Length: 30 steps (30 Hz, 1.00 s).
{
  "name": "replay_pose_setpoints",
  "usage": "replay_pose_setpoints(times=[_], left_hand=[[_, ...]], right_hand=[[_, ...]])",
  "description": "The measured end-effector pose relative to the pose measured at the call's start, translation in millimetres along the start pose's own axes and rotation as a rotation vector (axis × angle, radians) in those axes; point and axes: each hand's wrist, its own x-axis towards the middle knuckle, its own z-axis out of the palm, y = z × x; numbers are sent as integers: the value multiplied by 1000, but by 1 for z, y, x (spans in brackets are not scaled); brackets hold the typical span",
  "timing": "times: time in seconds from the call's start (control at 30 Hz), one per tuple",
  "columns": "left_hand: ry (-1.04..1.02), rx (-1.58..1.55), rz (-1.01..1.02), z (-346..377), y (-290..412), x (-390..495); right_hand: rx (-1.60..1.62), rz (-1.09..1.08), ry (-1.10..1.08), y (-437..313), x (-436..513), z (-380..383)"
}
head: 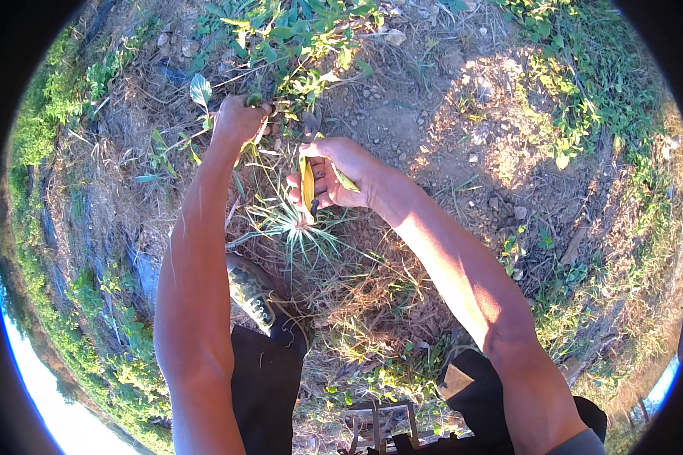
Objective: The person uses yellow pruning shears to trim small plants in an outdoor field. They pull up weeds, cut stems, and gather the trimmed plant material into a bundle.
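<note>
My right hand [338, 170] holds a pair of yellow-handled pruning shears [307, 185]. The two handles stand apart in the palm, and the grey blades [312, 122] point away from me at the base of some leafy plants. To the left of the blades, my left hand [238, 120] is closed around green plant stems and leaves [254, 100]. The fingers hide much of what it grips. A broad pale-green leaf [201, 90] rises just left of that hand. Below the shears, a spiky tuft of grass [300, 223] spreads over the soil.
Leafy green weeds [296, 28] grow beyond my hands. Bare soil with small stones [387, 114] lies to the right. Dark plastic sheeting [145, 267] shows through dry grass at left. My camouflage shoe [249, 290] is close to the grass tuft.
</note>
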Motion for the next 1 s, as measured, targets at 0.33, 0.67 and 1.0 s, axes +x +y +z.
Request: replay_pose_setpoints(times=[0.33,0.67,1.0], left_hand=[[93,-84,105,5,-24,1],[96,-568,22,-10,-51,-39],[279,-53,260,-46,-3,-58]], right_hand=[[49,67,79,-12,11,12],[-47,-134,-43,9,21,8],[74,-214,-95,-24,-18,-17]])
